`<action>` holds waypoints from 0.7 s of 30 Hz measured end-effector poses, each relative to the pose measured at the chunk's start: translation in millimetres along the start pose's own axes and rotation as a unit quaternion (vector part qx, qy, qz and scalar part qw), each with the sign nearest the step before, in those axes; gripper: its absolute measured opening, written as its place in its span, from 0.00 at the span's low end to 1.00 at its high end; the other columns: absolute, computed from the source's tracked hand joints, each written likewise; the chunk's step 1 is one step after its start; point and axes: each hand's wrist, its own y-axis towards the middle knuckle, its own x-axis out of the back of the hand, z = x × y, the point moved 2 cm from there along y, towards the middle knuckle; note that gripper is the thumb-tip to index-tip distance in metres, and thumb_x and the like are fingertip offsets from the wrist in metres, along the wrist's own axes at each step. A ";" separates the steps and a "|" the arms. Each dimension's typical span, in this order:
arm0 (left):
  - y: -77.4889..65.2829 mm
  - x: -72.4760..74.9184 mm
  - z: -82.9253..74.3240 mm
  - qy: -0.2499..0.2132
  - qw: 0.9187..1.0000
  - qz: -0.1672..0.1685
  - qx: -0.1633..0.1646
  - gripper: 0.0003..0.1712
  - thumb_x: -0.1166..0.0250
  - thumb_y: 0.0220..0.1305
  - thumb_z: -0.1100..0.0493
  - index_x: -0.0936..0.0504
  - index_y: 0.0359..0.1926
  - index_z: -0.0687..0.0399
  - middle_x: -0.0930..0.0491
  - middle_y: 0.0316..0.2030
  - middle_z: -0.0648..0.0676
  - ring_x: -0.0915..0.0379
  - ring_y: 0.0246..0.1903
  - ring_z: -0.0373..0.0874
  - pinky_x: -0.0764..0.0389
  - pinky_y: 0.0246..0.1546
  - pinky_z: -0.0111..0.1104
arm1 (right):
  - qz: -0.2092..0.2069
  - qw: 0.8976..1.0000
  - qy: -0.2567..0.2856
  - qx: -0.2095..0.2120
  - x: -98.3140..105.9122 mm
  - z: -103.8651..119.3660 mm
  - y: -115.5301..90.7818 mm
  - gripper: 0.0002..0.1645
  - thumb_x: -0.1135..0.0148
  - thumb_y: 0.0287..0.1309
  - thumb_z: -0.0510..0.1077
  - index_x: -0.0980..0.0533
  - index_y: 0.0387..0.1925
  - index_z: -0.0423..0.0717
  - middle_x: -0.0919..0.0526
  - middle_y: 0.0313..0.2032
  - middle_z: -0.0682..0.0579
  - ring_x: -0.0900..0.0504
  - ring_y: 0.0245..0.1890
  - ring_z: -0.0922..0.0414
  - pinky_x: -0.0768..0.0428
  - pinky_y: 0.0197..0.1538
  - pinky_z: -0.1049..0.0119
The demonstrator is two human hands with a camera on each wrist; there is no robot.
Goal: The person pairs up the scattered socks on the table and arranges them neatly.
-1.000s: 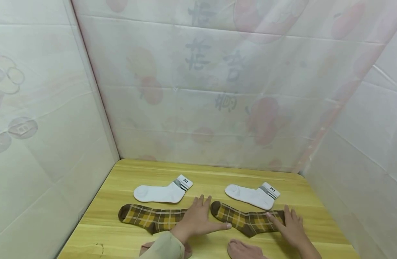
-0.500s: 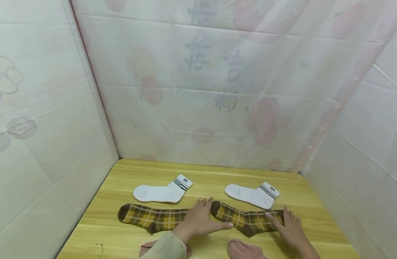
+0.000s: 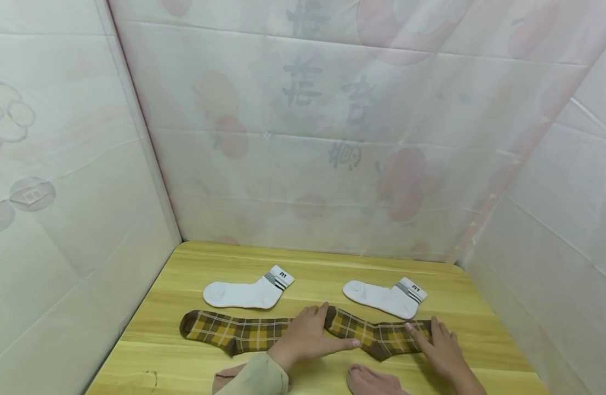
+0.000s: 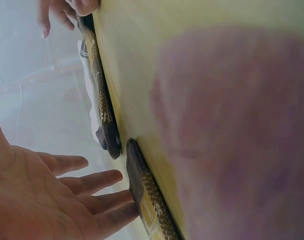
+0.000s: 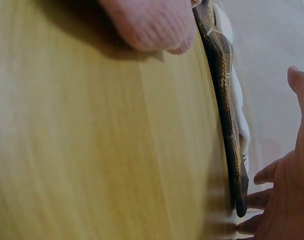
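Observation:
Two brown-and-yellow plaid socks lie flat in a row in the head view. My left hand (image 3: 307,336) spreads over the cuff end of the left plaid sock (image 3: 233,331), its fingertips reaching the brown toe of the right plaid sock (image 3: 367,331). That cuff is partly hidden beneath the hand. In the left wrist view, the extended fingers of the left hand (image 4: 67,195) come right to the sock's dark cuff. My right hand (image 3: 445,351) lies at the right plaid sock's cuff, thumb over the fabric and fingers past the end; the right wrist view shows loose fingers beside it.
Behind the plaid pair lie two white ankle socks, a left one (image 3: 243,294) and a right one (image 3: 381,299). Two pink socks, left (image 3: 225,377) and right (image 3: 374,381), lie at the near side of the wooden table (image 3: 149,329). Printed curtains (image 3: 283,181) enclose it.
My left hand has slid slightly right, its fingertips now overlapping the right plaid sock's toe. The right hand has shifted a touch left. The socks look unmoved.

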 end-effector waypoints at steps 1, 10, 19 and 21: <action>-1.1 -1.9 0.4 -0.001 1.000 0.001 0.002 0.73 0.42 0.50 0.08 0.41 0.84 0.51 0.32 0.77 0.63 0.36 0.76 0.62 0.29 0.71 0.63 | 0.001 1.000 0.000 0.000 -1.7 -0.9 -1.0 0.68 0.66 0.76 0.78 0.70 0.78 0.20 0.68 0.75 0.13 0.72 0.70 0.08 0.62 0.67 0.14; -3.5 -10.9 2.0 0.007 1.000 0.006 0.002 0.74 0.43 0.49 0.07 0.41 0.84 0.49 0.30 0.76 0.61 0.35 0.75 0.61 0.27 0.70 0.61 | 0.009 1.000 0.000 0.001 -6.4 -4.2 -6.6 0.68 0.66 0.77 0.77 0.72 0.78 0.21 0.69 0.76 0.14 0.72 0.71 0.10 0.61 0.69 0.16; 2.4 -0.9 -5.0 0.030 0.999 -0.009 -0.009 0.77 0.47 0.47 0.04 0.42 0.84 0.51 0.31 0.76 0.62 0.36 0.76 0.61 0.29 0.72 0.59 | 0.004 1.000 0.013 0.009 8.5 9.7 -8.1 0.68 0.65 0.76 0.78 0.74 0.79 0.25 0.70 0.77 0.16 0.72 0.73 0.12 0.64 0.71 0.17; 4.3 1.9 -6.9 0.036 0.999 -0.012 -0.012 0.78 0.48 0.46 0.03 0.43 0.84 0.51 0.31 0.76 0.63 0.37 0.77 0.61 0.30 0.73 0.58 | -0.002 1.000 0.015 0.014 12.6 13.5 -7.6 0.68 0.65 0.76 0.78 0.74 0.79 0.25 0.69 0.77 0.16 0.72 0.73 0.12 0.63 0.72 0.18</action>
